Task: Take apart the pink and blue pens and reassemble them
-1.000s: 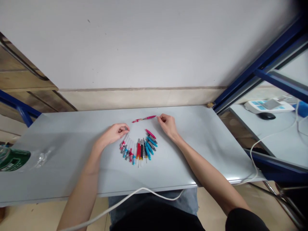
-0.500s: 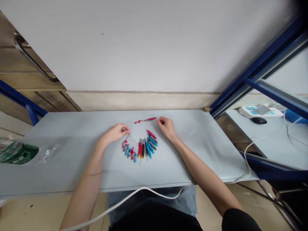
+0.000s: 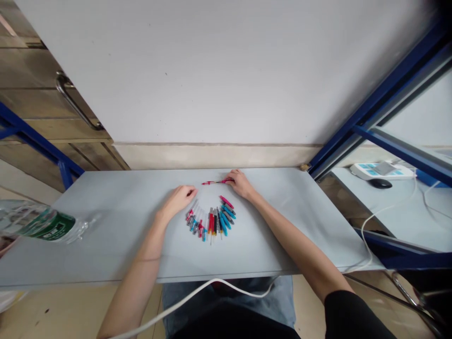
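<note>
A pink pen (image 3: 209, 182) lies at the back of the grey table. My right hand (image 3: 239, 181) has its fingers closed on the pen's right end. My left hand (image 3: 181, 197) rests to the left, its fingers curled together; whatever they may hold is hidden. Its nearest things are the clear pen barrels (image 3: 196, 217) with pink, blue and grey ends, fanned out below it. Red and black refills (image 3: 212, 221) continue the arc in the middle. Blue and grey pen parts (image 3: 225, 220) follow on the right, with a pink one (image 3: 226, 202) at the top.
A large clear bottle with a green label (image 3: 52, 226) lies on its side at the left of the table (image 3: 275, 259). A white cable (image 3: 183, 299) crosses in front of my body. Beyond the blue frame (image 3: 339, 113) are a black mouse (image 3: 380, 183) and a white device (image 3: 367, 169).
My right hand has moved from beside the pink pen onto its right end. The left hand stays curled near the clear barrels. The whole view has shifted slightly.
</note>
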Tool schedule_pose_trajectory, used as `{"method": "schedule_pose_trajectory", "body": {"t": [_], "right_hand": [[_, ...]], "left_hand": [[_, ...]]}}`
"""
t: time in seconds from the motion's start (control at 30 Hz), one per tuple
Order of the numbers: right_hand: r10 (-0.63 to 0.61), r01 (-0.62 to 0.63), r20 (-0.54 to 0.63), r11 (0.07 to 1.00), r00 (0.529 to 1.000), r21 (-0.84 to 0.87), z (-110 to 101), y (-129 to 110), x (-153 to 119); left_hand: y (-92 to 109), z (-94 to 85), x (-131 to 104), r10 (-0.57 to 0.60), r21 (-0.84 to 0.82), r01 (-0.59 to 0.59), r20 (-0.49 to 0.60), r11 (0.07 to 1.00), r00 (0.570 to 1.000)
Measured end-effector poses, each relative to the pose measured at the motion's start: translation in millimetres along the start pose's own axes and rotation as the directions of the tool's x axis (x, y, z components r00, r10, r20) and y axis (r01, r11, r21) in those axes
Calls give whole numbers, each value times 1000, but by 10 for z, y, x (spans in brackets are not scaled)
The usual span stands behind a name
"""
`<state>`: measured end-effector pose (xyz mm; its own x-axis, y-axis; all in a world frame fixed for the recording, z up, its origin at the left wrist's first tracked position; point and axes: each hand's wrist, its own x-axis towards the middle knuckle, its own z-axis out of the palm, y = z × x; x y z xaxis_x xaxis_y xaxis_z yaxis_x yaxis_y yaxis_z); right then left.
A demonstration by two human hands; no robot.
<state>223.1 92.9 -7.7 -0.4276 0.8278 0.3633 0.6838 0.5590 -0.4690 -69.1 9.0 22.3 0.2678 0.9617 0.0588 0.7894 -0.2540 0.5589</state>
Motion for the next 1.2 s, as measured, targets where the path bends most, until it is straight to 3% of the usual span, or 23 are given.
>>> {"method": "schedule_pose_trajectory", "body": {"t": [0.07, 0.17, 0.3, 0.43, 0.57, 0.67, 0.83, 1.07, 1.2], "right_hand": [[8, -8, -37, 1000, 999, 4, -48, -48, -29], [1, 0, -88, 1000, 996, 8, -143, -213, -114], [-60, 64, -85, 997, 995, 45, -229, -519, -236], [-30, 31, -32, 999, 999, 11, -235, -725, -317], [5, -5, -5, 997, 1000, 73, -206, -787, -346], [-85, 86, -11, 993, 996, 75, -144, -817, -330], [-255, 253, -61, 967, 965, -43, -46, -899, -273], [-273, 271, 3, 954, 962, -125, -151, -939, -356], [-277, 269, -45, 953, 960, -142, -207, -962, -407]], "left_hand": [[79, 4, -9, 39, 58, -33, -121, 998, 992], [210, 24, -11, 291, 264, -216, -292, 940, 911], [385, 81, 5, 505, 399, -373, -306, 837, 807], [514, 131, 51, 571, 411, -447, -254, 795, 781], [536, 110, 78, 572, 447, -452, -180, 772, 800], [480, 47, 63, 504, 461, -400, -125, 792, 854], [351, -46, 22, 299, 351, -249, -97, 903, 949], [451, 1, -7, 264, 364, -223, -66, 904, 962], [554, 57, -21, 227, 367, -198, -38, 909, 973]]}}
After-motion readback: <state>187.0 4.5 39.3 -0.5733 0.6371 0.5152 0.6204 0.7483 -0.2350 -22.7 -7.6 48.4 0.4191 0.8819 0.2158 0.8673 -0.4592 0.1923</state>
